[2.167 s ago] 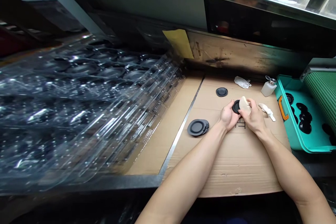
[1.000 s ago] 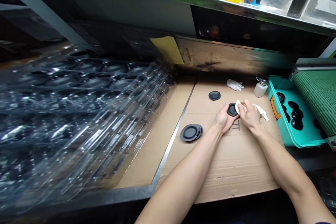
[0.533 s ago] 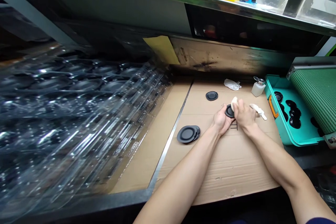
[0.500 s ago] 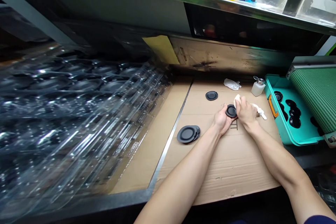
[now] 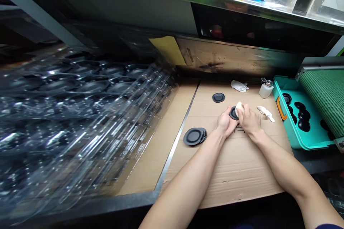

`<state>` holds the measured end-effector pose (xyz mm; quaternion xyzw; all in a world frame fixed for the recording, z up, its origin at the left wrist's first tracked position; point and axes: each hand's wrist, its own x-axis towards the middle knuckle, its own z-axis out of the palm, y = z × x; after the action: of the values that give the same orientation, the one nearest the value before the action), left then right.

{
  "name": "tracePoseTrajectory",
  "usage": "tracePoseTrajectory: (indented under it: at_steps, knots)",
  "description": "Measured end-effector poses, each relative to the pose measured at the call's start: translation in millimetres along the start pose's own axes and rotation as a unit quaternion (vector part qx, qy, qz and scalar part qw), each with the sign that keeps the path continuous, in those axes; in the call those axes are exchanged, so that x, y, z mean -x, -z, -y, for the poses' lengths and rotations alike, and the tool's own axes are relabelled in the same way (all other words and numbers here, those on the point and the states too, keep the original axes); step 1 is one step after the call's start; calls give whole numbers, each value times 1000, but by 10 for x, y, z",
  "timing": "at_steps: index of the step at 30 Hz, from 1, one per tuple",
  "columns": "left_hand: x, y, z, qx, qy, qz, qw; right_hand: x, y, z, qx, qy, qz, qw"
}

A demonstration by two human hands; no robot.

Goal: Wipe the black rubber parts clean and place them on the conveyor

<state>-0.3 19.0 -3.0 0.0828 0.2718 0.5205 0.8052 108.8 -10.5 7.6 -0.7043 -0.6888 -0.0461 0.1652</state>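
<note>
My left hand [image 5: 225, 121] grips a round black disc-shaped part [image 5: 233, 113] by its edge, above the cardboard. In my right hand [image 5: 249, 118] is a wad of white cloth [image 5: 239, 106], pressed against the face of that disc. To the left lies a small stack of similar black discs [image 5: 194, 136]. Another single black disc [image 5: 218, 97] rests on the cardboard beyond my hands. A crumpled white cloth [image 5: 266, 113] lies just right of my right hand, and a second one [image 5: 239, 86] is farther back.
Clear plastic trays [image 5: 94, 125] are piled on the left. A pump bottle [image 5: 266, 88] stands at the back right, beside a teal bin [image 5: 295, 139] with black parts inside. A green conveyor belt [image 5: 322, 93] overhangs the bin. Cardboard [image 5: 223, 175] covers the bench.
The white cloth has moved left, from the disc's right edge across its face, along with my right hand. My left hand still holds the disc. The view has shifted slightly.
</note>
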Motion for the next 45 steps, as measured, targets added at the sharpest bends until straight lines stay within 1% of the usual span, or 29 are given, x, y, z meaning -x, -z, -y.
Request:
tracePoseTrajectory:
  at_steps: [3, 6, 8, 10, 12, 13, 15, 17, 19, 21, 22, 25, 26, 27, 28, 30, 32, 34, 36, 39, 41, 42, 45]
  knots:
    - [7, 0, -72, 18, -12, -24, 999, -42, 74, -151, -56, -57, -28, 996]
    - [35, 9, -157, 39, -11, -25, 999, -37, 112, -246, -106, -68, -46, 991]
    - [62, 24, -210, 59, -19, -20, 998, -19, 104, -263, -112, -39, -37, 992]
    - [86, 39, -254, 70, -30, -11, 997, -18, 93, -279, -99, 3, -37, 994]
    - [104, 47, -286, 63, -35, -7, 997, -47, 107, -327, -84, 30, -65, 994]
    - [110, 46, -296, 53, -33, -5, 998, -71, 129, -370, -81, 30, -86, 993]
    - [120, 33, -304, 36, -23, 1, 999, -133, 202, -485, -82, 13, -126, 988]
    - [131, 7, -299, 33, -14, 11, 999, -195, 293, -617, -86, -19, -161, 983]
    - [146, -23, -286, 35, -3, 17, 999, -237, 363, -731, -82, -59, -180, 979]
    - [161, -49, -272, 28, 13, 19, 999, -251, 385, -806, -64, -83, -164, 981]
    - [168, -59, -267, 23, 22, 19, 999, -248, 376, -827, -49, -86, -140, 985]
    - [182, -71, -261, 10, 42, 13, 999, -230, 295, -845, 1, -75, -40, 996]
    - [185, -71, -263, 9, 47, 9, 999, -228, 266, -840, 6, -72, -15, 997]
    - [186, -70, -265, 8, 50, 6, 999, -229, 241, -829, -1, -65, -3, 998]
    - [187, -68, -268, 8, 52, 3, 999, -233, 223, -811, -22, -52, -4, 998]
    - [183, -60, -271, 3, 55, 3, 998, -237, 215, -750, -94, -5, -33, 995]
    - [173, -48, -262, -6, 59, 7, 998, -222, 235, -654, -166, 52, -63, 983]
    - [159, -31, -234, -21, 66, 7, 998, -186, 260, -542, -200, 93, -67, 973]
    - [147, -13, -185, -53, 72, 9, 996, -140, 273, -441, -204, 114, -61, 970]
    - [141, 0, -72, -138, 60, 35, 988, -80, 261, -352, -198, 140, -40, 969]
    - [141, -4, 12, -197, 30, 41, 979, -51, 249, -327, -187, 162, -16, 969]
    - [141, -8, 51, -221, 11, 34, 975, -40, 248, -319, -175, 166, -4, 970]
    - [128, -10, 135, -265, -38, 6, 964, -22, 266, -304, -124, 151, 19, 981]
